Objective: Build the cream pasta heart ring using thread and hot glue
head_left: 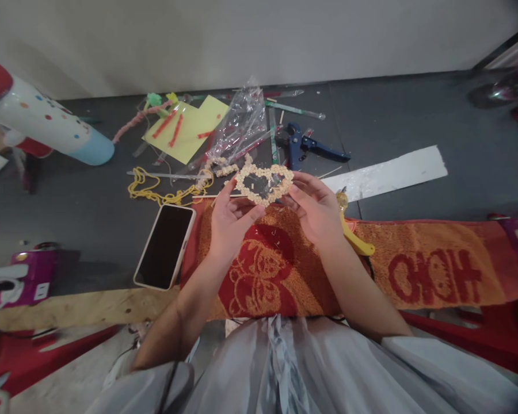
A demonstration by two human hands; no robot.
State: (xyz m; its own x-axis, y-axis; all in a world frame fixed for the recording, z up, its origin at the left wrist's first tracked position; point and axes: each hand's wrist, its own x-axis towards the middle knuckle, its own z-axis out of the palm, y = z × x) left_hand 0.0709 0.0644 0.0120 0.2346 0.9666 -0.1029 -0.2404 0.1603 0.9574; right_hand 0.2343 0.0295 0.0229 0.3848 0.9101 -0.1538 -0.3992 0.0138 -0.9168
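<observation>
A heart-shaped frame of cream beads is held up between both hands above an orange and red towel. My left hand pinches the heart's left side with thumb and fingers. On the heart's right side, my right hand grips it with curled fingers. A short bead strand trails from the heart's upper left.
A phone lies face up left of the towel. Yellow cord, yellow paper, a clear plastic bag, blue pliers, a white strip and a yellow tool lie on the dark surface. A white tube with dots sits far left.
</observation>
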